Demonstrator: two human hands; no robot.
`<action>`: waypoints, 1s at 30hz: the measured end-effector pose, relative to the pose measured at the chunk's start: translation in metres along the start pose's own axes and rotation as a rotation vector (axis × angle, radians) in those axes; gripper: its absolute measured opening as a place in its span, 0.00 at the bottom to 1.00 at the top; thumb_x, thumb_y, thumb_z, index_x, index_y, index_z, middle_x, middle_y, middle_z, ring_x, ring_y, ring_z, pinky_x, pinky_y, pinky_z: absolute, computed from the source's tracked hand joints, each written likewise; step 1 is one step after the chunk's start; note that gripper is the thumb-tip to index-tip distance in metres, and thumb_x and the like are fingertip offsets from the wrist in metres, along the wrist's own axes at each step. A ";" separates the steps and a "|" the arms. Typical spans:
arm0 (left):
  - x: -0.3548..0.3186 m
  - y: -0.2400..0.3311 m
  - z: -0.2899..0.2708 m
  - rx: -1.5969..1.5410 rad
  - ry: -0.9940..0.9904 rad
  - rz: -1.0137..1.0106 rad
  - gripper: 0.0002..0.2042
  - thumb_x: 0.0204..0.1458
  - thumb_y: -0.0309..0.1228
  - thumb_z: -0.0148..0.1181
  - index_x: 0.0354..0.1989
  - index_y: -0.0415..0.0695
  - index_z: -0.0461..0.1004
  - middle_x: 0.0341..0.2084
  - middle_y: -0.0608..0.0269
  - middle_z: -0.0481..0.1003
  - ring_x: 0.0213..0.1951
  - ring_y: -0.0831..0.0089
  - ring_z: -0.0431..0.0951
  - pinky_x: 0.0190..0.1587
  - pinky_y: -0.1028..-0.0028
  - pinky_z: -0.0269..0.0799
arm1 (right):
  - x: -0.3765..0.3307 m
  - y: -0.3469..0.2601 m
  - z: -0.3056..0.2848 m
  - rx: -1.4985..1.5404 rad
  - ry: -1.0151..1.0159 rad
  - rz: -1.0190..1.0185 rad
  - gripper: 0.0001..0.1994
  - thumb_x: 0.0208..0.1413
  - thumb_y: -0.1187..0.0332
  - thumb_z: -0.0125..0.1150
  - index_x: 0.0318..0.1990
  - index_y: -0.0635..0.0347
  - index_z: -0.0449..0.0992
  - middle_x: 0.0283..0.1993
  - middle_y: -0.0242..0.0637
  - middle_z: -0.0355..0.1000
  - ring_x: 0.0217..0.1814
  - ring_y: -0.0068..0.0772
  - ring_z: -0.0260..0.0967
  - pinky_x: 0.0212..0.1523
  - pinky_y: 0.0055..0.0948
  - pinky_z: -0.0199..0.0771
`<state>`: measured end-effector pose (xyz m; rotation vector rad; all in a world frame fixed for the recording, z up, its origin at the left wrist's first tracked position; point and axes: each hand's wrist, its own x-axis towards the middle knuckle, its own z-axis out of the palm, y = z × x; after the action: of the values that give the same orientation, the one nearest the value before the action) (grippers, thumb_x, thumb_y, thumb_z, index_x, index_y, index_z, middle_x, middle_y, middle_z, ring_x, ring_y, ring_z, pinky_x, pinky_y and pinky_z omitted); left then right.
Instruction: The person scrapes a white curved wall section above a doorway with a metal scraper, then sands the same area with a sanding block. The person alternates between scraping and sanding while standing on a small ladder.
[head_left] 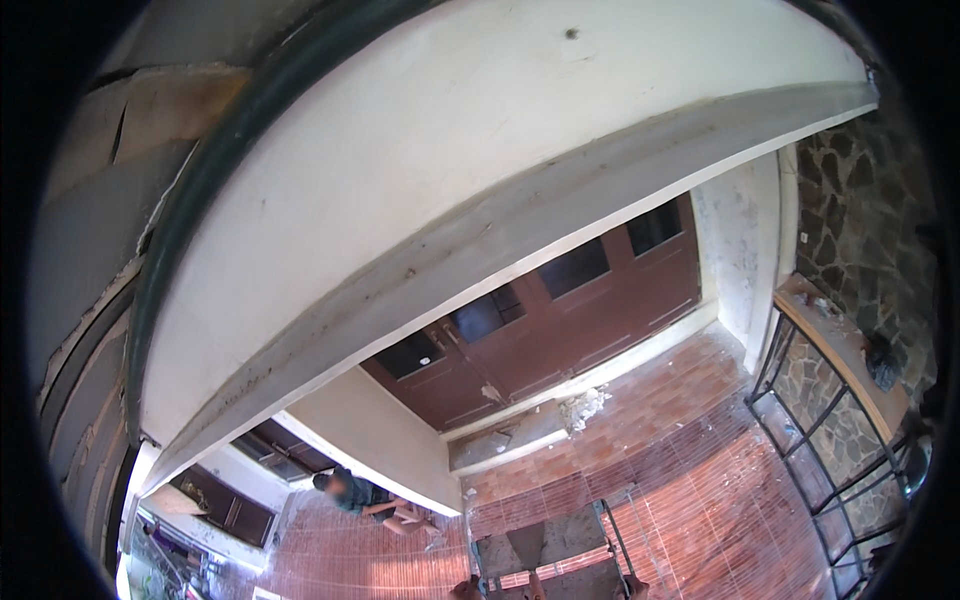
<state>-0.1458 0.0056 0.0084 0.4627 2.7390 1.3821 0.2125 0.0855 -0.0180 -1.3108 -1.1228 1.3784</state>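
At the lower edge, my left hand [466,588] is closed at the left side of a metal scaffold frame [612,535]. My right hand [636,586] is closed at the frame's right side. Both hands are partly cut off by the picture's edge. Between them, grey, mortar-stained boards [570,540] span the frame. A trowel [525,545] with a grey triangular blade lies on the boards, its brown handle [536,584] pointing toward me. Neither hand appears to touch it.
A white wall with a grey ledge [480,225] stretches overhead. Brown doors [560,340] stand beyond, with white rubble [583,408] at their step. A person [360,498] sits on the red tiled floor [690,470]. At right stands a wooden-topped metal-framed counter [850,355].
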 end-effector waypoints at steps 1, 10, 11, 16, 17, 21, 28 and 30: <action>-0.004 -0.003 0.000 0.001 0.009 -0.002 0.20 0.61 0.47 0.58 0.34 0.40 0.66 0.32 0.63 0.63 0.36 0.70 0.62 0.39 0.65 0.60 | -0.002 0.001 -0.002 -0.184 -0.055 -0.021 0.10 0.55 0.73 0.59 0.43 0.69 0.74 0.35 0.38 0.72 0.33 0.39 0.70 0.34 0.41 0.71; -0.019 -0.015 0.009 0.005 0.176 0.096 0.22 0.58 0.51 0.64 0.29 0.43 0.71 0.24 0.66 0.65 0.29 0.71 0.64 0.31 0.62 0.64 | -0.007 0.041 -0.010 -0.384 0.039 -0.459 0.24 0.58 0.65 0.64 0.57 0.73 0.69 0.47 0.51 0.69 0.50 0.50 0.66 0.50 0.46 0.68; -0.020 -0.013 0.009 0.007 0.217 0.129 0.22 0.58 0.51 0.64 0.31 0.42 0.72 0.26 0.64 0.67 0.30 0.70 0.65 0.33 0.62 0.66 | -0.008 0.046 -0.009 -0.424 0.002 -0.464 0.25 0.59 0.65 0.63 0.59 0.74 0.67 0.48 0.52 0.69 0.50 0.50 0.66 0.52 0.47 0.67; -0.027 0.007 0.000 0.092 0.112 0.104 0.21 0.58 0.47 0.65 0.40 0.38 0.76 0.35 0.52 0.74 0.37 0.64 0.73 0.40 0.60 0.71 | -0.005 0.054 -0.006 -0.154 -0.042 -0.110 0.20 0.60 0.72 0.59 0.57 0.72 0.67 0.51 0.46 0.69 0.50 0.41 0.67 0.50 0.39 0.70; -0.028 0.011 -0.003 0.135 0.181 0.212 0.19 0.58 0.46 0.65 0.40 0.38 0.76 0.35 0.52 0.75 0.38 0.64 0.74 0.40 0.60 0.71 | -0.007 0.051 -0.008 0.098 -0.003 0.032 0.18 0.61 0.72 0.58 0.56 0.71 0.68 0.50 0.46 0.70 0.49 0.40 0.67 0.48 0.37 0.70; -0.027 0.011 -0.009 0.193 0.024 0.115 0.17 0.58 0.40 0.66 0.42 0.37 0.75 0.36 0.53 0.76 0.37 0.64 0.75 0.40 0.59 0.72 | -0.006 0.031 -0.013 0.013 -0.177 0.021 0.10 0.61 0.71 0.56 0.46 0.68 0.72 0.42 0.41 0.72 0.41 0.36 0.67 0.40 0.32 0.69; -0.020 -0.017 0.014 -0.001 0.025 0.226 0.15 0.59 0.33 0.65 0.51 0.41 0.72 0.43 0.61 0.75 0.41 0.68 0.75 0.44 0.62 0.73 | 0.005 0.000 -0.011 -0.157 -0.090 -0.300 0.13 0.62 0.66 0.54 0.45 0.70 0.74 0.32 0.41 0.71 0.32 0.31 0.65 0.33 0.34 0.67; -0.024 -0.005 0.013 -0.214 0.052 0.082 0.16 0.60 0.32 0.63 0.54 0.43 0.71 0.47 0.62 0.73 0.46 0.70 0.75 0.50 0.65 0.72 | 0.007 -0.002 -0.009 -0.095 0.012 -0.406 0.13 0.62 0.66 0.52 0.45 0.70 0.75 0.31 0.43 0.71 0.30 0.32 0.65 0.31 0.36 0.66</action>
<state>-0.1220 0.0061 -0.0052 0.5380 2.5964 1.7070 0.2210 0.0929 -0.0180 -1.0782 -1.3719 1.0260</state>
